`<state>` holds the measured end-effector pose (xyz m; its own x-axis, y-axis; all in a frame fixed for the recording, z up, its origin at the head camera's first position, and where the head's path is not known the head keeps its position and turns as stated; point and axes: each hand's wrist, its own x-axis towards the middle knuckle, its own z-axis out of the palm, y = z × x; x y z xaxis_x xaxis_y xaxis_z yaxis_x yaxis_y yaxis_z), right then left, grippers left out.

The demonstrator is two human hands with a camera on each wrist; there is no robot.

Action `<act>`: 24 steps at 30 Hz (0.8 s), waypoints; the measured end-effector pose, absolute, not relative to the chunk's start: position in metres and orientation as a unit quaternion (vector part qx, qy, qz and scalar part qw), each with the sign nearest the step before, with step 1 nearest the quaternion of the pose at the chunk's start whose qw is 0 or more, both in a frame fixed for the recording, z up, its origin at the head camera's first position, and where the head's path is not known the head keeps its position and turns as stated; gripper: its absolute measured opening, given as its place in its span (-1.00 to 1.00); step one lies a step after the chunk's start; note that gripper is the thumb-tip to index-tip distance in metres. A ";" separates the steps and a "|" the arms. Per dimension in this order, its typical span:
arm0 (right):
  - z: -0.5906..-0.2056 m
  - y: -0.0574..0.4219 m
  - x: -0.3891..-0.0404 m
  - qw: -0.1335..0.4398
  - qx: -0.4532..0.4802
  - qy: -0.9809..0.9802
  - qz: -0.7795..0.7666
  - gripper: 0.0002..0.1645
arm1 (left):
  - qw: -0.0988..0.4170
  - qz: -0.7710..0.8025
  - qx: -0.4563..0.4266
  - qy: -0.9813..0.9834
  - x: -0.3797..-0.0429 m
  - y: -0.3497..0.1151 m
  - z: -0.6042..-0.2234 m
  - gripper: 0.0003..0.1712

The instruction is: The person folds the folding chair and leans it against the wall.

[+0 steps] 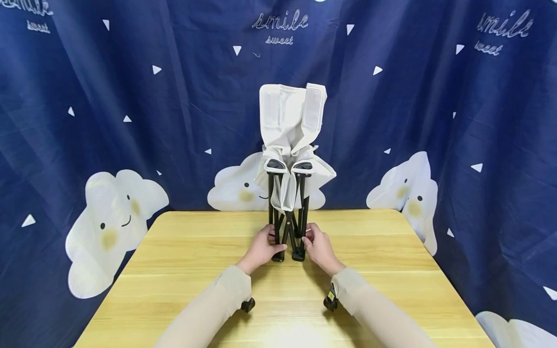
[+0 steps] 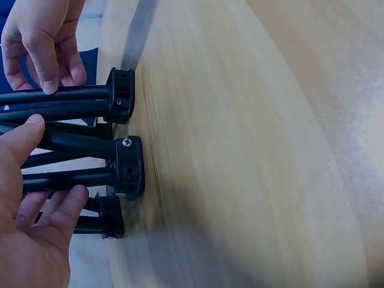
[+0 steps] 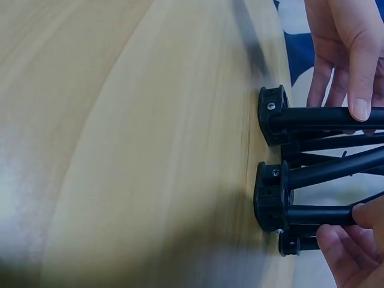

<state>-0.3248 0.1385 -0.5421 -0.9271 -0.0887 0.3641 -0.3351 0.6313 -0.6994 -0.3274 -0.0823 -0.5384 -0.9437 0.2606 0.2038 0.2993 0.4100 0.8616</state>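
Note:
A small folding chair stands folded upright on the table, with a white fabric seat bunched above black tube legs. My left hand grips the lower left legs, thumb in front and fingers curled behind. On the other side my right hand pinches a lower right leg between thumb and fingers. Black plastic feet with screws rest on the tabletop in the left wrist view. The right wrist view shows the feet side by side, the legs crossing just above them.
The light wood table has its far edge just behind the chair. A dark blue curtain with white clouds and triangles hangs behind and at both sides. Black wrist cameras hang below the sleeves.

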 end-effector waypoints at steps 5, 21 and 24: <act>-0.544 0.139 -0.330 0.150 0.118 -0.888 0.418 -0.72 | 0.014 -0.516 -0.158 -0.842 -0.330 -0.081 -0.537 -0.41; -0.544 0.138 -0.340 0.155 0.120 -0.887 0.419 -0.68 | 0.004 -0.519 -0.158 -0.840 -0.342 -0.080 -0.535 -0.36; -0.543 0.137 -0.342 0.152 0.117 -0.887 0.420 -0.68 | 0.006 -0.522 -0.155 -0.839 -0.344 -0.079 -0.534 -0.39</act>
